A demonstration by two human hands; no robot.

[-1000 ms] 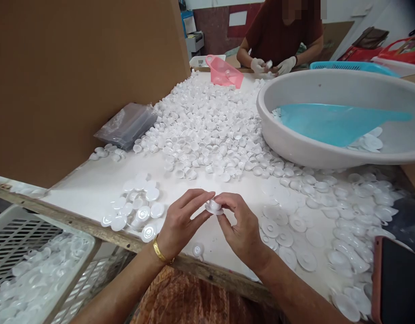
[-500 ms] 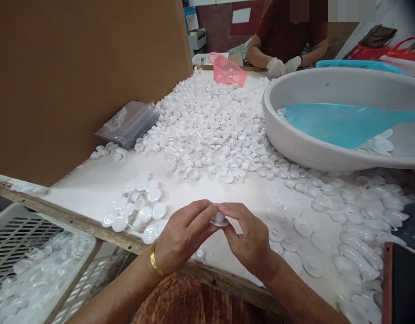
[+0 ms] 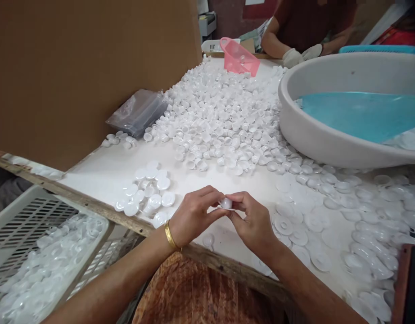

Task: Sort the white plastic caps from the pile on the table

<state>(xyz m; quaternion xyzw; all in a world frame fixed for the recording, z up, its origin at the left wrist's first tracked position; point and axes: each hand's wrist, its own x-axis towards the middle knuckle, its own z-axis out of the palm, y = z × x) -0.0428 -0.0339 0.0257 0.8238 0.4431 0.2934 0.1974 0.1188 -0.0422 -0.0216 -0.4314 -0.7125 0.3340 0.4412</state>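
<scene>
Close to the table's near edge, my left hand [image 3: 195, 213] and my right hand [image 3: 253, 221] meet fingertip to fingertip. Between them they pinch a small white plastic cup [image 3: 227, 203] with a flat white saucer [image 3: 230, 209] under it. Fingers partly cover both pieces, so I cannot tell whether they are joined. Left of my hands lies a small pile of white cups and saucers [image 3: 155, 200]. Many loose white saucers [image 3: 283, 225] are spread out to the right. One small white piece [image 3: 208, 239] lies just below my left hand.
Beyond is a broad heap of white cups [image 3: 224, 121] with a pink scoop [image 3: 239, 58]. A large grey tub [image 3: 329, 139] stands right, a cardboard sheet [image 3: 92, 67] left. A filled white basket [image 3: 92, 249] sits below the edge. A gloved person [image 3: 291, 58] works opposite.
My view has shifted, so the table's contents appear higher and mostly further right. Both hands still pinch the cup and saucer, with the fingers slightly rearranged around them.
</scene>
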